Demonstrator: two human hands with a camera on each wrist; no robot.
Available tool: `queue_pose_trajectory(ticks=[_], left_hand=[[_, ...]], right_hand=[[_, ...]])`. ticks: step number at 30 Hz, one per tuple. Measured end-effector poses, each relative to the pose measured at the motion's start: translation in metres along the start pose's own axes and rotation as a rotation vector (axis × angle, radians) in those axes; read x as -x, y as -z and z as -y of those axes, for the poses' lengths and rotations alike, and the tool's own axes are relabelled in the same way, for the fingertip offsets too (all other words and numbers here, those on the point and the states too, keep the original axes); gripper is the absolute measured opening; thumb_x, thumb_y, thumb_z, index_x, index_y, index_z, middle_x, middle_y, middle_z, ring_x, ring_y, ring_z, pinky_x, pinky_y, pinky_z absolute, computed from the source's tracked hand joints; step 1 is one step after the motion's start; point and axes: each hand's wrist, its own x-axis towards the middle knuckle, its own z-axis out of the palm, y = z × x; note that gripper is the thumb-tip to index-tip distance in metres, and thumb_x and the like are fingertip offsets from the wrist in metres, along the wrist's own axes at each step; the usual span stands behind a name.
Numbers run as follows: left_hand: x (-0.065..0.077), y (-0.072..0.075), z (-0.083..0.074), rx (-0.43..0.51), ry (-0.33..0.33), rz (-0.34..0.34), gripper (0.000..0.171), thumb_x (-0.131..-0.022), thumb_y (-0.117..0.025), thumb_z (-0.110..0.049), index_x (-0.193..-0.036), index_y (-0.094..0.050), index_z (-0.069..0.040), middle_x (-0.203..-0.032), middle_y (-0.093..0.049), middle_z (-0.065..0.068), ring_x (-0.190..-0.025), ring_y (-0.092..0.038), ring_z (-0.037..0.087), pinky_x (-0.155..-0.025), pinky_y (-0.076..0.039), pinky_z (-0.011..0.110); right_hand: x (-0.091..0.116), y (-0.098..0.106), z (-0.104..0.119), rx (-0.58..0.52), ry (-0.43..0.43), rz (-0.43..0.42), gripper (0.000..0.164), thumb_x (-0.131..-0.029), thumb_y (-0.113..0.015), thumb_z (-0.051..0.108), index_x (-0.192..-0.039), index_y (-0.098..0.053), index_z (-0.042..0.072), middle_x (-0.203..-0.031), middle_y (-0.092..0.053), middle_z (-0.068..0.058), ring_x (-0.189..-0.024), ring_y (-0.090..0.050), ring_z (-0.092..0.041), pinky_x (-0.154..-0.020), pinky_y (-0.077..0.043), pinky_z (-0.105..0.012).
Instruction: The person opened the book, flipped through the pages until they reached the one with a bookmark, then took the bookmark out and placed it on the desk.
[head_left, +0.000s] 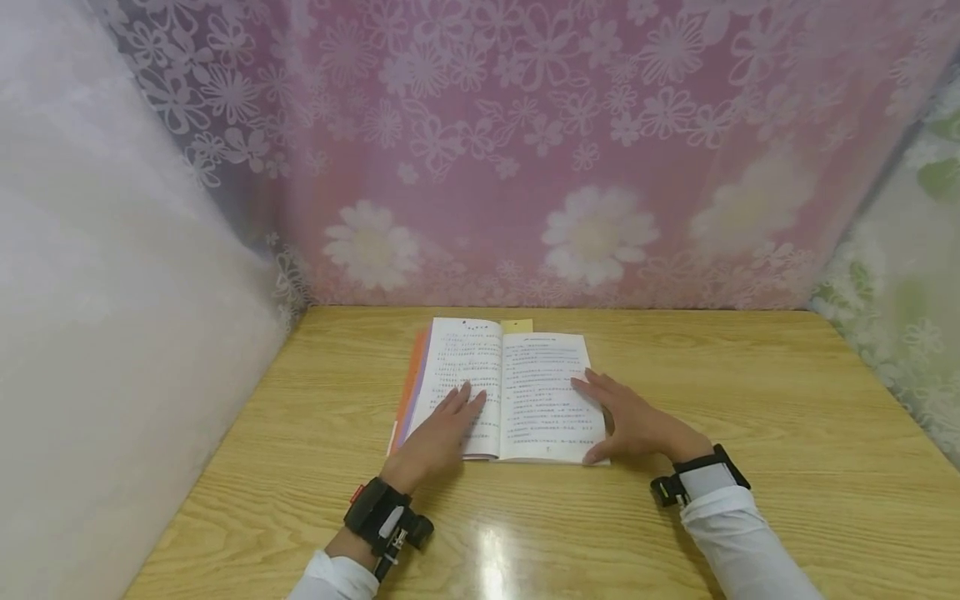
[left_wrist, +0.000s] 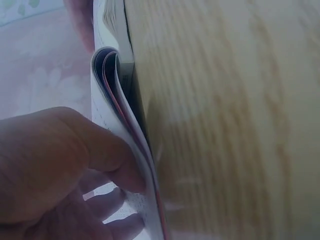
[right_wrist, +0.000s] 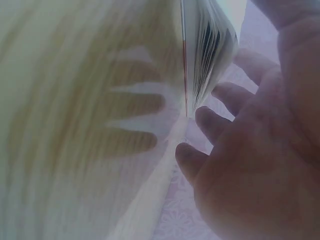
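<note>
An open paperback book [head_left: 546,392] lies on the wooden table, with printed text on both pages. My left hand [head_left: 441,435] rests on the lower part of the left page, its fingers extended over the print. At the right page's outer edge is my right hand [head_left: 637,421], thumb by the lower corner and fingers higher along the side. The left wrist view shows the left pages [left_wrist: 117,105] bowed in a fold near the spine. In the right wrist view, spread fingers [right_wrist: 212,125] lie beside the fanned page edges [right_wrist: 210,50].
An orange and purple cover edge [head_left: 411,387] shows beyond the left page. A small yellow tab [head_left: 517,326] sticks out at the top. Pink floral curtain [head_left: 480,167] stands behind the table [head_left: 750,383], with pale cloth [head_left: 112,292] at the left. Both wrists wear black camera straps.
</note>
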Motion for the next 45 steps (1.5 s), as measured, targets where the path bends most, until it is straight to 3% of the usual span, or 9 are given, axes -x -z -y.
queue_pose_trajectory(ticks=[6,11,16,19,23,30,37,45], left_hand=[[0.000,0.004,-0.004,-0.020,0.004,0.016,0.072,-0.076,-0.046,-0.005,-0.144,-0.022,-0.010,-0.151,-0.018,0.016,-0.136,-0.015,0.030,-0.109,-0.018,0.041],[-0.002,0.006,-0.010,0.004,0.006,0.010,0.075,-0.074,-0.048,-0.028,-0.143,-0.024,-0.010,-0.152,-0.018,0.008,-0.136,-0.014,0.030,-0.110,-0.016,0.039],[-0.005,0.006,-0.016,0.019,0.003,-0.015,0.078,-0.079,-0.044,-0.057,-0.143,-0.026,-0.016,-0.151,-0.024,0.003,-0.135,-0.018,0.030,-0.110,-0.016,0.041],[-0.006,0.006,-0.018,0.001,0.023,-0.019,0.093,-0.072,-0.043,-0.075,-0.144,-0.025,-0.018,-0.150,-0.025,0.004,-0.135,-0.020,0.029,-0.109,-0.018,0.043],[-0.009,0.004,-0.023,-0.019,0.068,-0.024,0.105,-0.063,-0.040,-0.085,-0.144,-0.025,-0.020,-0.149,-0.027,0.006,-0.133,-0.022,0.035,-0.104,-0.023,0.053],[-0.013,0.002,-0.031,-0.041,0.120,-0.075,0.101,-0.063,-0.044,-0.083,-0.142,-0.031,-0.022,-0.144,-0.036,0.010,-0.126,-0.029,0.044,-0.095,-0.031,0.060],[-0.010,-0.002,-0.033,-0.060,0.111,-0.092,0.081,-0.076,-0.049,-0.064,-0.142,-0.031,-0.020,-0.145,-0.034,0.012,-0.126,-0.029,0.046,-0.097,-0.029,0.061],[-0.007,-0.002,-0.032,-0.076,0.090,-0.090,0.080,-0.077,-0.051,-0.055,-0.144,-0.024,-0.021,-0.145,-0.034,0.013,-0.125,-0.030,0.046,-0.095,-0.031,0.062]], right_hand=[[-0.001,0.003,0.002,0.030,-0.020,0.023,0.102,-0.062,-0.069,0.060,-0.142,-0.028,0.012,-0.149,-0.022,-0.019,-0.131,-0.014,-0.047,-0.102,-0.016,-0.063],[-0.004,0.004,0.003,0.054,-0.044,-0.016,0.094,-0.065,-0.067,0.061,-0.140,-0.034,0.016,-0.147,-0.029,-0.015,-0.130,-0.020,-0.045,-0.104,-0.016,-0.060],[-0.007,0.004,0.002,0.045,-0.017,-0.079,0.088,-0.066,-0.065,0.063,-0.136,-0.041,0.014,-0.142,-0.038,-0.015,-0.129,-0.027,-0.041,-0.105,-0.018,-0.055],[-0.010,0.005,0.002,0.029,0.020,-0.110,0.087,-0.067,-0.063,0.064,-0.134,-0.044,0.013,-0.140,-0.041,-0.017,-0.128,-0.029,-0.039,-0.105,-0.019,-0.054],[-0.013,0.007,0.005,0.028,0.066,-0.156,0.086,-0.066,-0.062,0.065,-0.131,-0.047,0.011,-0.137,-0.043,-0.019,-0.127,-0.032,-0.038,-0.104,-0.021,-0.055],[-0.015,0.011,0.019,-0.021,0.059,-0.236,0.083,-0.064,-0.064,0.065,-0.129,-0.050,0.016,-0.139,-0.041,-0.017,-0.127,-0.032,-0.037,-0.102,-0.024,-0.056],[-0.015,0.011,0.027,-0.030,0.028,-0.261,0.083,-0.063,-0.063,0.067,-0.128,-0.052,0.017,-0.140,-0.040,-0.016,-0.127,-0.030,-0.037,-0.101,-0.025,-0.057],[-0.013,0.008,0.026,-0.034,0.032,-0.253,0.080,-0.066,-0.064,0.064,-0.128,-0.051,0.016,-0.140,-0.040,-0.016,-0.127,-0.029,-0.037,-0.101,-0.024,-0.057]])
